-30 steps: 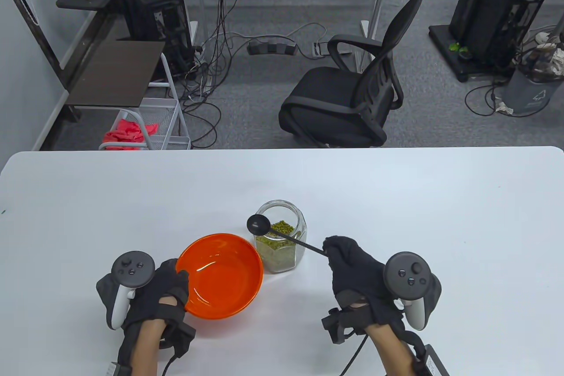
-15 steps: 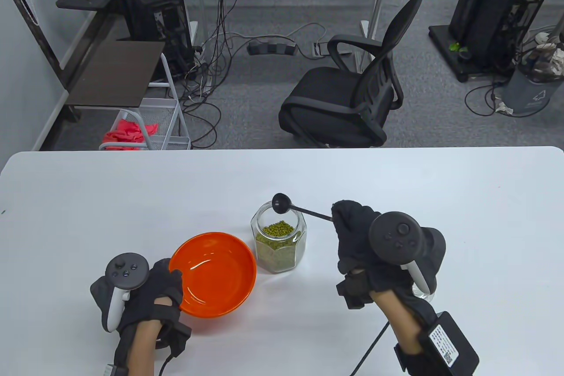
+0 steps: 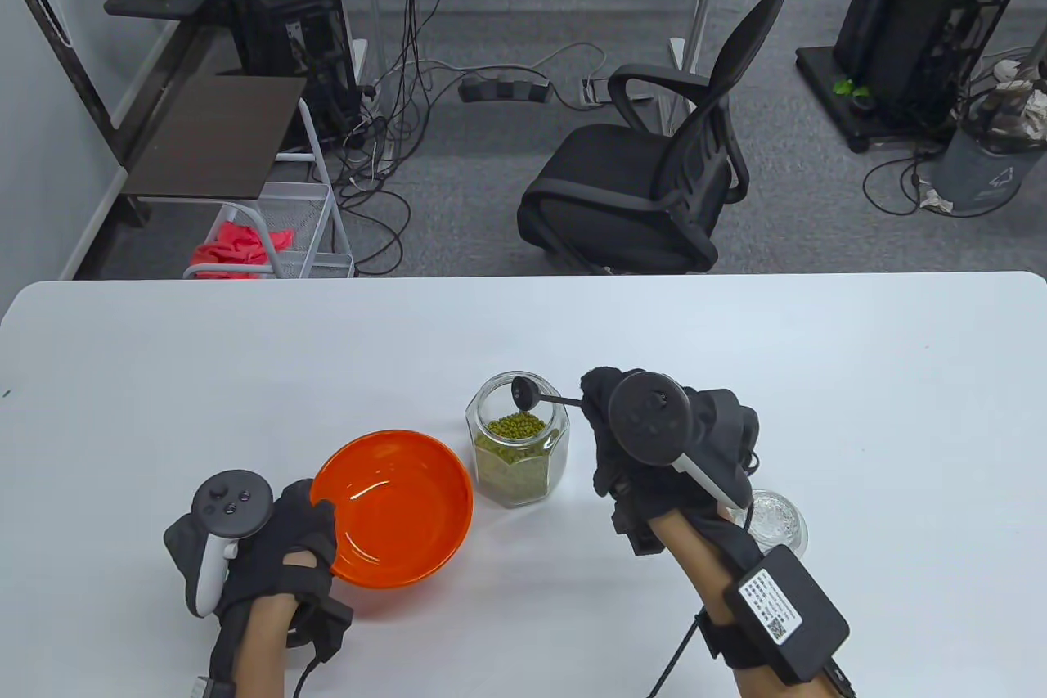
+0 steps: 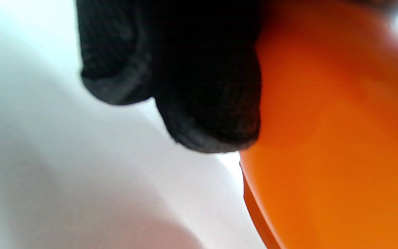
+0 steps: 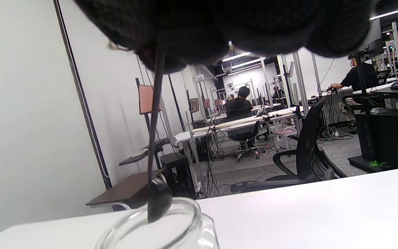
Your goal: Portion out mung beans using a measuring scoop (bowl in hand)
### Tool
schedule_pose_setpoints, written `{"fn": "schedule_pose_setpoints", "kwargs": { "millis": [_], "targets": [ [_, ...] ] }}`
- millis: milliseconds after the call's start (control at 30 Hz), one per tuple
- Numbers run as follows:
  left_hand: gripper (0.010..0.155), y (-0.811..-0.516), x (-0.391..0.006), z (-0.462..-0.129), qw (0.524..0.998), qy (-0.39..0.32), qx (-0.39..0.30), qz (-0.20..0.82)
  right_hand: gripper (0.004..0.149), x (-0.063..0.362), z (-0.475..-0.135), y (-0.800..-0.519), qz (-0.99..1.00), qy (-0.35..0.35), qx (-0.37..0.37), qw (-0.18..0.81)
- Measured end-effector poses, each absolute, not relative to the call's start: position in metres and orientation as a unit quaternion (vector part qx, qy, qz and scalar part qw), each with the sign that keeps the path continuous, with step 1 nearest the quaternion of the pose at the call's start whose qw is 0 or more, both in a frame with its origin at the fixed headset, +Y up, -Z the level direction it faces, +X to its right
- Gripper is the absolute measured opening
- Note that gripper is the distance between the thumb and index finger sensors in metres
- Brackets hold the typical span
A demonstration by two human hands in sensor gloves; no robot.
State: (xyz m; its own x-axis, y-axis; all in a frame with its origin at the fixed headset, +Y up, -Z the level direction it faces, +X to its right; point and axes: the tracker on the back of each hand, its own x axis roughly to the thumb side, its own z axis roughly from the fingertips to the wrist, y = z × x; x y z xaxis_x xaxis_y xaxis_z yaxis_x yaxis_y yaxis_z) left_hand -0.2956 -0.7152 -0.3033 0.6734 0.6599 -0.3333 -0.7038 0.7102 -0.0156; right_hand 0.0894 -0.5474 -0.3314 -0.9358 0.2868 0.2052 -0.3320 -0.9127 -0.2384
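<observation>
An orange bowl (image 3: 393, 506) sits near the table's front left, empty inside. My left hand (image 3: 282, 542) grips its left rim; in the left wrist view my gloved fingers (image 4: 199, 86) press against the bowl's orange wall (image 4: 333, 138). A clear glass jar (image 3: 517, 440) with mung beans stands right of the bowl. My right hand (image 3: 613, 428) holds a black measuring scoop (image 3: 527, 394) by its thin handle. The scoop's bowl is in the jar's open mouth, above the beans. In the right wrist view the scoop (image 5: 159, 199) hangs at the jar's rim (image 5: 157, 228).
A clear glass lid (image 3: 773, 522) lies on the table behind my right forearm. The white table (image 3: 859, 403) stretches wide to the right and back. A black office chair (image 3: 654, 174) stands beyond the far edge.
My right hand rose from the front, swung back and left, and lowered the scoop's bowl into the jar's mouth. The left hand drew the bowl slightly left and forward. The glass lid came into view.
</observation>
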Motion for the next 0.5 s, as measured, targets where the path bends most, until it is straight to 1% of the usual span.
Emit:
{"fn": "schedule_pose_setpoints", "kwargs": {
  "millis": [333, 500],
  "targets": [
    [0.055, -0.716, -0.294, -0.304, 0.912, 0.155, -0.073, 0.372, 0.037, 0.034, -0.364, -0.577, 0.988, -0.096, 0.11, 0.04],
    [0.056, -0.717, -0.293, -0.304, 0.914, 0.154, -0.075, 0.368, 0.036, 0.014, -0.371, -0.588, 0.988, -0.095, 0.125, -0.016]
  ]
}}
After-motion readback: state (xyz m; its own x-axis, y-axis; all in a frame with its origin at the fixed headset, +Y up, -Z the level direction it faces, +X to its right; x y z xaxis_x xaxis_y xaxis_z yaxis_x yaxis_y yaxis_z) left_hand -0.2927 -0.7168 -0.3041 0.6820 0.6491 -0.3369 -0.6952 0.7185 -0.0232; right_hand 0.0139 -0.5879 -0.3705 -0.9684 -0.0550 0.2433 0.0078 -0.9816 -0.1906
